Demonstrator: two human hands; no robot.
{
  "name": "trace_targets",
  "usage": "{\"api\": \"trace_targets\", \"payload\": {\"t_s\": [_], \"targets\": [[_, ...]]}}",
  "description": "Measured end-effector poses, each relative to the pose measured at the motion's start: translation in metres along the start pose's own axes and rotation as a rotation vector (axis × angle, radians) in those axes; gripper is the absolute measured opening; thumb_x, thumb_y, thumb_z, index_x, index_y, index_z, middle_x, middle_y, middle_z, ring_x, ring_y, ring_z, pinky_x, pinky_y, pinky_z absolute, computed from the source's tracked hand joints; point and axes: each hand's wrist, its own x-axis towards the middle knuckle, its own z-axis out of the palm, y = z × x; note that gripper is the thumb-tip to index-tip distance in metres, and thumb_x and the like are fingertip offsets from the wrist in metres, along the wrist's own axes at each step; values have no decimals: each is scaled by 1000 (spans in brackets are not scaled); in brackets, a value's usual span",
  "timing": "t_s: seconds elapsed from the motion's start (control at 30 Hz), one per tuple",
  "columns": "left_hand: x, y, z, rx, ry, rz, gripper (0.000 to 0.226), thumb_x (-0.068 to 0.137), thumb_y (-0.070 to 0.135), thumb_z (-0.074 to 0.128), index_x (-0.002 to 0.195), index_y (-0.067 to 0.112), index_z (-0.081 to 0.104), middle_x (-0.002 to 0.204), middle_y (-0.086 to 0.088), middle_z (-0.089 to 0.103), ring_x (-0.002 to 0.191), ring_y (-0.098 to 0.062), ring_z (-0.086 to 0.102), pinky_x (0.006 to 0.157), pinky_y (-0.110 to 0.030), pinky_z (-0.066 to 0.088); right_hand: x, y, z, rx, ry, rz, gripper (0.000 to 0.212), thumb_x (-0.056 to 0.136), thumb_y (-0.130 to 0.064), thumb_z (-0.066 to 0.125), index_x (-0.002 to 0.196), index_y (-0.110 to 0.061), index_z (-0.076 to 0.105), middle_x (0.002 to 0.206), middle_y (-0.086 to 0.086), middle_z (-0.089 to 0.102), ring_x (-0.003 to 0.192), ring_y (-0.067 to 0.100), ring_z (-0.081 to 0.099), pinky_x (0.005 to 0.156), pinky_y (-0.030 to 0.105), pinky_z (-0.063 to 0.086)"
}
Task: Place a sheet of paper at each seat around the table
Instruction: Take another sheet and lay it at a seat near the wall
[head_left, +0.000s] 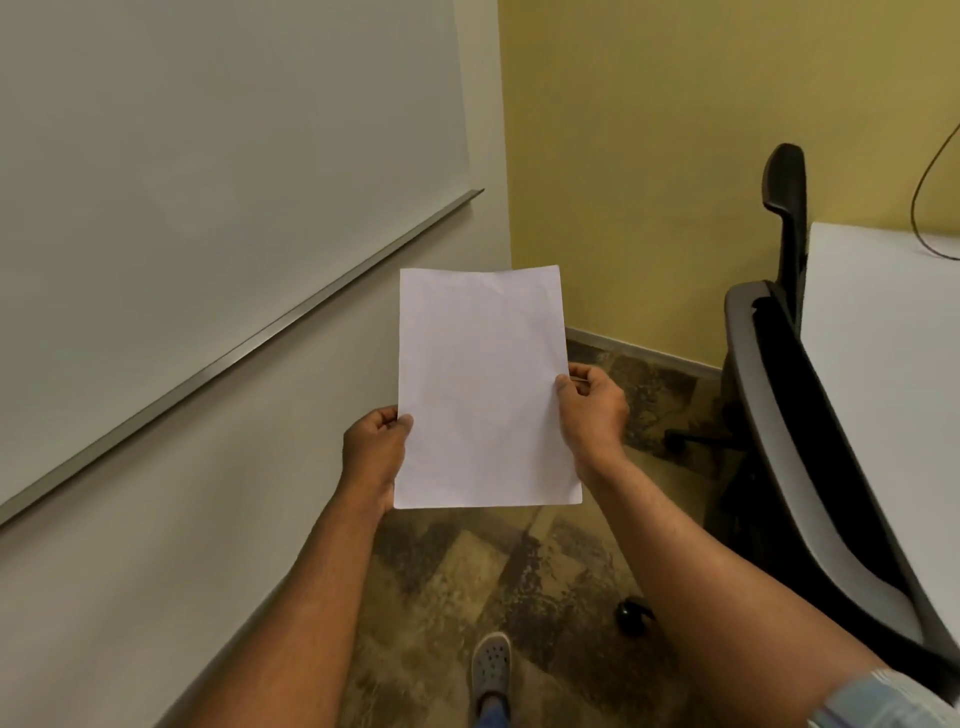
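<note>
From the head camera I see both hands gripping a white sheet of paper (485, 389) held up in front of the body, above a mottled floor (467, 582) in the corner of a meeting room. The left hand (375, 452) pinches the sheet's left edge low down, thumb on the front; the right hand (595, 405) pinches the right edge a little higher, fingers curled behind. Whether this is one sheet or a thin stack I cannot tell from the front face alone. A whiteboard (208, 208) fills the wall to the left, a yellow wall (675, 182) lies ahead. The table (883, 364) shows only as a pale slab at the right edge, with two dark office chairs (769, 415) pushed up against its near side and a cable (930, 197) trailing onto its far end. No paper lies on the part of the tabletop that I can see, so I judge the round is early or between seats: the paper is in hand, well apart from the table, and at least these two seats remain to be served. The rest of the table is out of frame.
</note>
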Motion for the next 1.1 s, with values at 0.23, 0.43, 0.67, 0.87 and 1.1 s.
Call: {"api": "trace_targets", "payload": {"t_s": [0.23,0.43,0.67,0.87,1.1], "targets": [[152,74,73,66,-167,52,21,94,12,60,113,11,67,109,-6,71,102,-26,67,97,-46,53,134,-39,55,21,169,13,7,94,-25,57,98,-26,63,85,-14,62,78,5,58,67,25,48],[242,144,163,71,-306,155,20,94,14,60,112,14,67,103,-2,71,93,-19,67,90,-38,56,237,-89,56,63,307,-45,18,96,-27,53,109,-21,63,97,-8,63,84,6,58,63,21,45],[320,228,308,20,-492,300,10,92,14,62,91,22,68,94,3,71,86,-15,68,79,-31,57,360,-138,8,113,539,-141,16,93,-26,56,105,-22,65,93,-10,64,85,5,59,74,24,48],[349,293,460,-44,-695,368,11,90,12,62,90,21,68,100,-2,73,93,-21,69,84,-37,58,461,-174,-59,193,784,-218,14,88,-23,56,96,-26,67,77,-21,61,71,-4,57,57,13,41],[337,348,624,-34,-911,485,8,87,16,66,89,23,69,91,3,74,74,-10,69,54,-19,52,535,-194,-172,177,1035,-254,15,86,-22,58,98,-19,66,89,-11,66,81,7,63,71,28,55]]}}
